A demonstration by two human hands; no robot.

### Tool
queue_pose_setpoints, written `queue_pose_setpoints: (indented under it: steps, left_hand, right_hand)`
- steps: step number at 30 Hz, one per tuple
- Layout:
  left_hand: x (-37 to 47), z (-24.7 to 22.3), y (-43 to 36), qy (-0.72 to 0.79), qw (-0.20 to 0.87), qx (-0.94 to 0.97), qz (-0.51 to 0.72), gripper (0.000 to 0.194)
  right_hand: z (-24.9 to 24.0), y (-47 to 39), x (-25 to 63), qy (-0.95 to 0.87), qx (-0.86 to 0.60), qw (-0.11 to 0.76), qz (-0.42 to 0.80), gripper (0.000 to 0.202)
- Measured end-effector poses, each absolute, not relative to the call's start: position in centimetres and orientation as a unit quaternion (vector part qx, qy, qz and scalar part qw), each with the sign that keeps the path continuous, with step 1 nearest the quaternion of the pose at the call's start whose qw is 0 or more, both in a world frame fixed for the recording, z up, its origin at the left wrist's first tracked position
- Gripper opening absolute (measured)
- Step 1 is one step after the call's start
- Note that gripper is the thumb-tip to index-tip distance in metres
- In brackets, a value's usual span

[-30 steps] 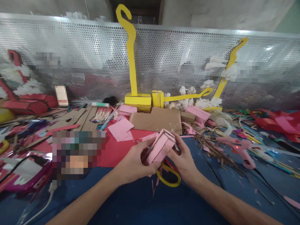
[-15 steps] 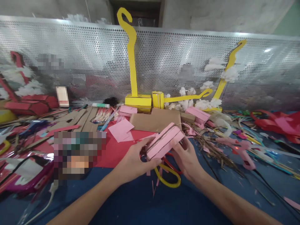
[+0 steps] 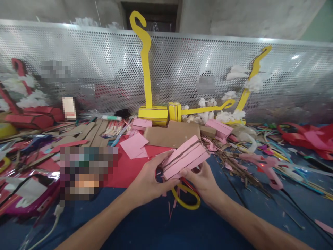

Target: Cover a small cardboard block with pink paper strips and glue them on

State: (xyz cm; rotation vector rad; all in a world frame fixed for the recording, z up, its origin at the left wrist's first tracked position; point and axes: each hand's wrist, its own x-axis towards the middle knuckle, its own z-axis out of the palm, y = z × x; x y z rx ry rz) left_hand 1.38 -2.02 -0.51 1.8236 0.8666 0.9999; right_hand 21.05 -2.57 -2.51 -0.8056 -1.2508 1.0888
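Both hands hold a small pink paper-covered box [image 3: 186, 158] with dark seams along its edges, tilted above the table. My left hand [image 3: 148, 177] wraps its left end, thumb along the lower edge. My right hand [image 3: 204, 180] grips the lower right side, its thumb pressed on the front face and the other fingers partly hidden behind. Below the box lie scissors with a yellow handle loop [image 3: 191, 199], their blades hidden, among thin pink paper scraps. Pink paper pieces [image 3: 134, 145] rest on a red sheet [image 3: 117, 173] to the left.
A pink glue gun [image 3: 267, 166] with a lit red light lies at right, its cord trailing forward. Yellow hooked paper models [image 3: 147, 69] stand against a perforated metal panel [image 3: 177, 66]. Brown cardboard [image 3: 171, 133], twigs [image 3: 241, 170] and red models [image 3: 33, 116] surround the work area.
The pink box has turned slightly, showing more of its front face. My right thumb has slid down and left along it. The left hand keeps its hold.
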Motion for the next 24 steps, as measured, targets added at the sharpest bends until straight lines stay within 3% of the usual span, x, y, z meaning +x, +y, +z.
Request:
queue_pose_setpoints:
  steps: [6, 16, 21, 24]
  left_hand:
    - [1.3, -0.5, -2.0, 0.344, 0.46, 0.723, 0.385, 0.072]
    - [1.2, -0.5, -1.9, 0.35, 0.431, 0.743, 0.375, 0.07]
    - [1.0, -0.3, -2.0, 0.326, 0.367, 0.776, 0.396, 0.067]
    - [0.8, -0.1, -2.4, 0.308, 0.364, 0.786, 0.394, 0.072]
  right_hand:
    - [-4.0, -1.8, 21.6, -0.523, -0.356, 0.611, 0.476, 0.054]
    - [-2.2, -2.3, 21.8, -0.592, -0.361, 0.588, 0.417, 0.043]
    - [-2.1, -2.6, 22.1, -0.657, -0.398, 0.529, 0.36, 0.068]
    - [-2.1, -2.4, 22.6, -0.678, -0.409, 0.516, 0.326, 0.073]
